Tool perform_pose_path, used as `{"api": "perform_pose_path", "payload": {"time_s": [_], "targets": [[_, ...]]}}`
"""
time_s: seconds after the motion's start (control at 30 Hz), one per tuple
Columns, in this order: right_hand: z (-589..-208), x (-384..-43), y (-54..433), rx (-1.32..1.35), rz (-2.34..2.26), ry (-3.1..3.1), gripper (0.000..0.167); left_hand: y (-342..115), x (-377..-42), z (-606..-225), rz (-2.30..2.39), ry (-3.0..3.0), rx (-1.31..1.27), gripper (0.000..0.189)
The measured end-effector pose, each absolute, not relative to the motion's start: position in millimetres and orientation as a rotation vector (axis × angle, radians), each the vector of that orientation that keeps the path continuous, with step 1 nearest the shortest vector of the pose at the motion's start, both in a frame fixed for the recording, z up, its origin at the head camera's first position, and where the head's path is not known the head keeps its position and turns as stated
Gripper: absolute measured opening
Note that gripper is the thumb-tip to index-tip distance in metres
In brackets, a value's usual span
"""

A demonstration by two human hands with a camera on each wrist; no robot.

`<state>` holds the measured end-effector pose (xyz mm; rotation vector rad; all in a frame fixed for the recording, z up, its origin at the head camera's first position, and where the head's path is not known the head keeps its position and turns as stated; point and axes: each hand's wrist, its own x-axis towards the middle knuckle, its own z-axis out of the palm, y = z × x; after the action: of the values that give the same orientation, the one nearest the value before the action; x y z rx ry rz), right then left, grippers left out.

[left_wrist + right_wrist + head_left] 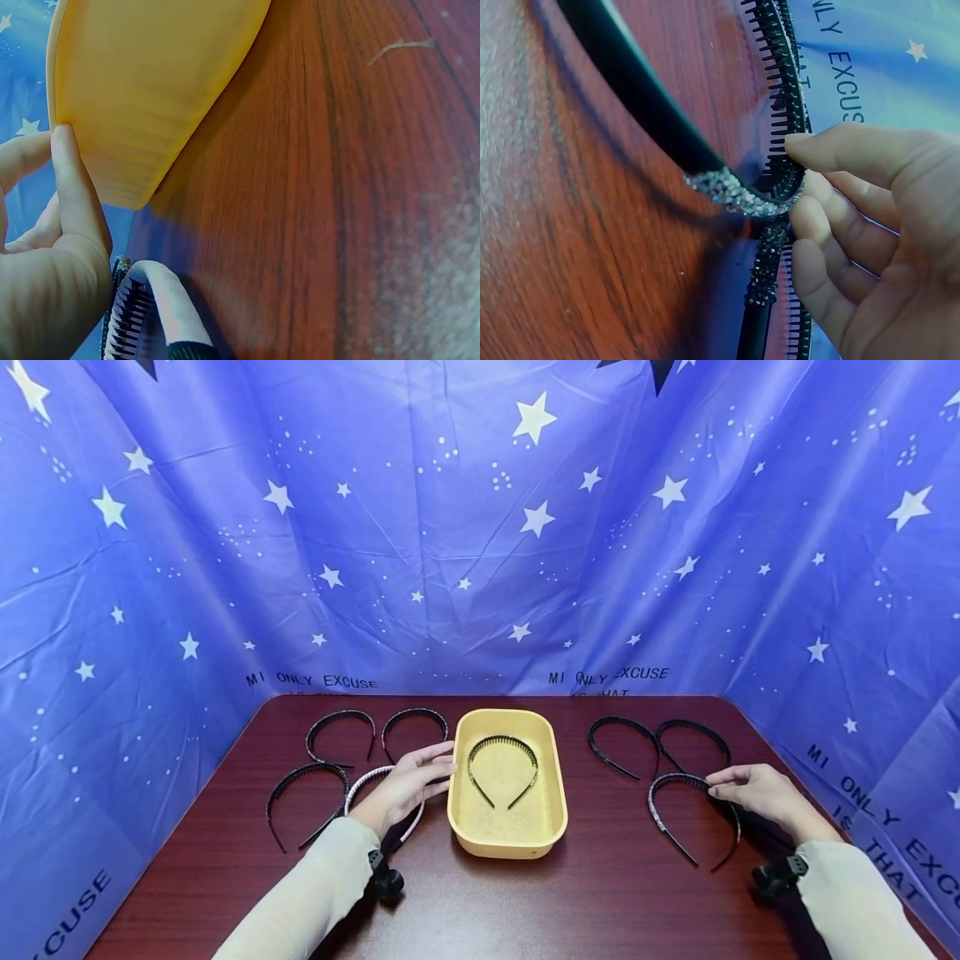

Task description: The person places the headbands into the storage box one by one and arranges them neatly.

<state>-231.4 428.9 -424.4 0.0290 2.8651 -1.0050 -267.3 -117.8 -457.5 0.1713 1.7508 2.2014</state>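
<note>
A yellow rectangular tray (507,852) stands mid-table with a black toothed headband (502,739) lying in it. My left hand (405,785) touches the tray's left side, fingers fairly straight, the thumb against the outer wall near the rim in the left wrist view. Under that wrist lies a headband with a pale band (169,300). On the right, my right hand (757,793) pinches a black headband with silvery glitter (739,199) between thumb and fingers. Its two ends point toward the front of the table in the head view.
Left of the tray lie more dark headbands: two at the back (341,714) (415,712) and one further forward (300,770). Two more black headbands (622,721) (693,724) lie at the back right. A blue star-printed cloth (480,527) hangs around the dark red table (600,902).
</note>
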Motion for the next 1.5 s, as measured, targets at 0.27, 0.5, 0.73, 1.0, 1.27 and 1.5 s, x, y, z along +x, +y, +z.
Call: {"api": "perform_pose_path", "payload": {"time_s": [0.27, 0.5, 0.73, 1.0, 1.27, 1.5], "targets": [[-423, -229, 431, -0.029, -1.091, 2.808, 0.035, -118, -266, -457, 2.202, 1.750, 0.173, 0.058], [-425, -230, 433, -0.038, -1.156, 2.797, 0.036, -118, -266, -457, 2.209, 1.744, 0.174, 0.058], [-423, -229, 435, -0.022, -1.145, 2.794, 0.040, -118, -266, -458, 2.208, 1.746, 0.180, 0.058], [-417, -228, 434, -0.061, -1.118, 2.837, 0.043, -118, -267, -458, 2.206, 1.750, 0.174, 0.057], [-415, -229, 427, -0.094, -1.145, 2.846, 0.041, -118, -266, -458, 2.207, 1.741, 0.172, 0.057], [-414, -233, 421, -0.146, -1.213, 2.834, 0.038, -117, -266, -457, 2.216, 1.729, 0.178, 0.057]]}}
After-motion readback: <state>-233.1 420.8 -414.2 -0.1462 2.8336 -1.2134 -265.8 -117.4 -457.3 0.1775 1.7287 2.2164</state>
